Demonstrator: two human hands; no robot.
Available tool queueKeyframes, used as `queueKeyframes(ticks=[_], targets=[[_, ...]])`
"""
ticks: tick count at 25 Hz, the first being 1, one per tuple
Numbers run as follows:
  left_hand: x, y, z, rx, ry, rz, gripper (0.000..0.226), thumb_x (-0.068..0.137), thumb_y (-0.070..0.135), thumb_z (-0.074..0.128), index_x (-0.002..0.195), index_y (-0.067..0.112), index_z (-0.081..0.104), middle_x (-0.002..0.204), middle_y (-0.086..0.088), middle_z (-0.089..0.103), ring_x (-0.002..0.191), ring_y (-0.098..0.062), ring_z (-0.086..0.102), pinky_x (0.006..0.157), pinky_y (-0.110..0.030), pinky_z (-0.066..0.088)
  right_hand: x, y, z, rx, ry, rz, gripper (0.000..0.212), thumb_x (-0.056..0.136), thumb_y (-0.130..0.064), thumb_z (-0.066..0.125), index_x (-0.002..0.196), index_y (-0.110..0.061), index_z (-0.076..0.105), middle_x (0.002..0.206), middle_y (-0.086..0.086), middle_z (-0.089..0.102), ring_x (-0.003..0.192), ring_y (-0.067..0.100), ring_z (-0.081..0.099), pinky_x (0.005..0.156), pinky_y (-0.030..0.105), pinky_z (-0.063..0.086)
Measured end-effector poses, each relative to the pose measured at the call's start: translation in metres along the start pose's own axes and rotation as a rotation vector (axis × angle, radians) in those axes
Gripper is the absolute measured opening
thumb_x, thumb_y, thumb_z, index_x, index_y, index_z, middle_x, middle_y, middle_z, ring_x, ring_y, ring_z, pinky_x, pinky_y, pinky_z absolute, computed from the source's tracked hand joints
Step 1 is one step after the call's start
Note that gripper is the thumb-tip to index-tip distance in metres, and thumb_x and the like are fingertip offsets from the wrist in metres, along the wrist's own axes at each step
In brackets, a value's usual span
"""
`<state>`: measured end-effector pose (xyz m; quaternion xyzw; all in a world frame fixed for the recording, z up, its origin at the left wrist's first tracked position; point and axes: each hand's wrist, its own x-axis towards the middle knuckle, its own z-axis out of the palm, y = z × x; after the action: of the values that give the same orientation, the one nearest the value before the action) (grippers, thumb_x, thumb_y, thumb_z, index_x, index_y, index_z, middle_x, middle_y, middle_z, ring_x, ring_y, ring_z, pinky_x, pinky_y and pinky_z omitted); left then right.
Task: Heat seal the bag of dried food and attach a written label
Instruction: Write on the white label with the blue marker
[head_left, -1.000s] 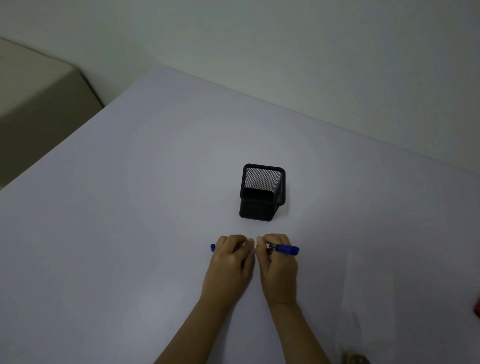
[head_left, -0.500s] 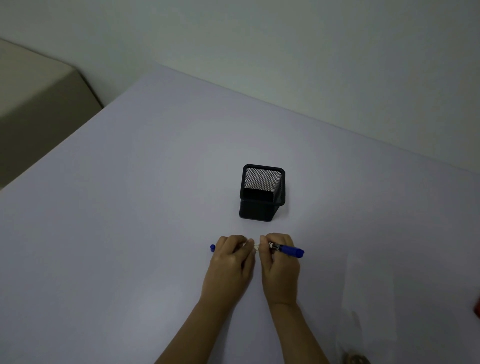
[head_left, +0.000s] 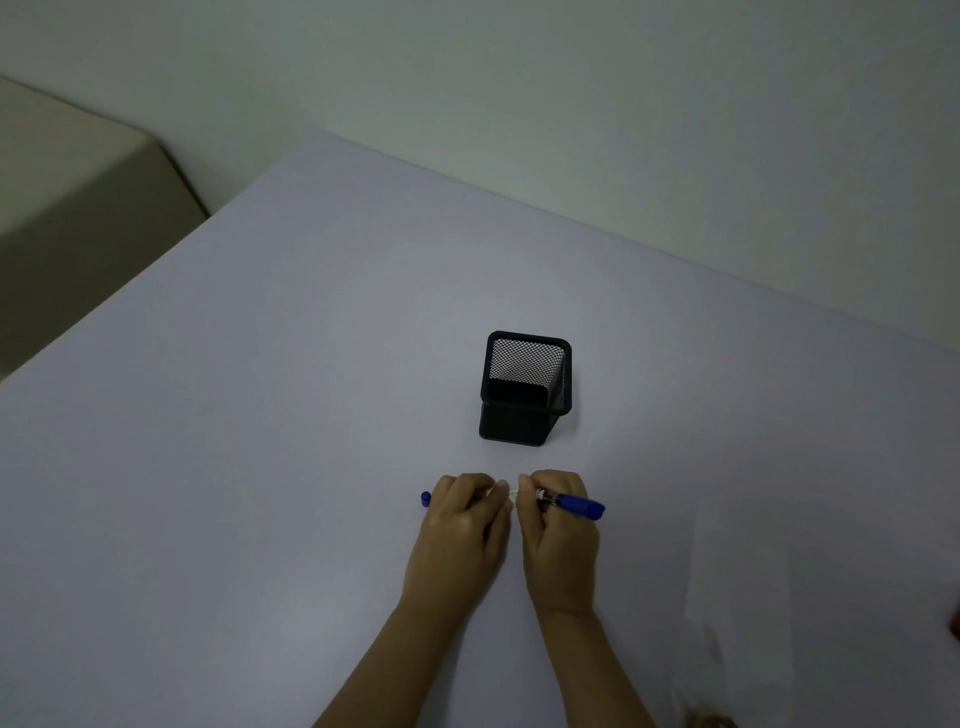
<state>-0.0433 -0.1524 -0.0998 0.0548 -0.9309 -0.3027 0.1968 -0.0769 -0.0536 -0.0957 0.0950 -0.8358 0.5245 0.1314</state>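
A blue marker lies crosswise just above the table, and both hands grip it. My left hand is closed over its left part, with only a small blue end sticking out. My right hand pinches the right part beside a dark and silver band. A narrow gap with a pale tip shows between the two hands. A clear plastic bag lies flat at the right, with some brown dried food at the bottom edge. No label is visible.
A black mesh pen holder stands upright just beyond the hands. The pale table ends at the wall behind and drops off on the left, where a beige block sits. Something red shows at the right edge.
My right hand has slid slightly to the right with its part of the marker, opening a small gap between the hands. The left hand has stayed put.
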Motion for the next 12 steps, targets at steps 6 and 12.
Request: queueKeyframes(ticks=[6,12], targets=[[-0.0003,0.0002,-0.0005,0.004,0.005,0.002,0.033,0.086,0.025,0.049,0.090,0.004,0.074,0.087,-0.006,0.069,0.086,-0.008,0.047,0.084,-0.015,0.036,0.0014,-0.0024,0.0001,-0.036,0.036,-0.011,0.048,0.094,-0.048,0.031,0.081,-0.009,0.055,0.078,-0.005,0.048,0.069,0.005,0.048,0.069,0.000,0.040],[0.0000,0.0008,-0.0008,0.004,0.010,0.003,0.033,0.086,0.024,0.049,0.090,0.003,0.074,0.086,-0.006,0.068,0.085,-0.008,0.047,0.084,-0.014,0.035,0.0021,-0.0032,-0.0010,-0.051,0.096,0.054,0.044,0.094,-0.046,0.034,0.081,-0.010,0.055,0.075,-0.004,0.049,0.065,0.009,0.049,0.065,0.007,0.042]])
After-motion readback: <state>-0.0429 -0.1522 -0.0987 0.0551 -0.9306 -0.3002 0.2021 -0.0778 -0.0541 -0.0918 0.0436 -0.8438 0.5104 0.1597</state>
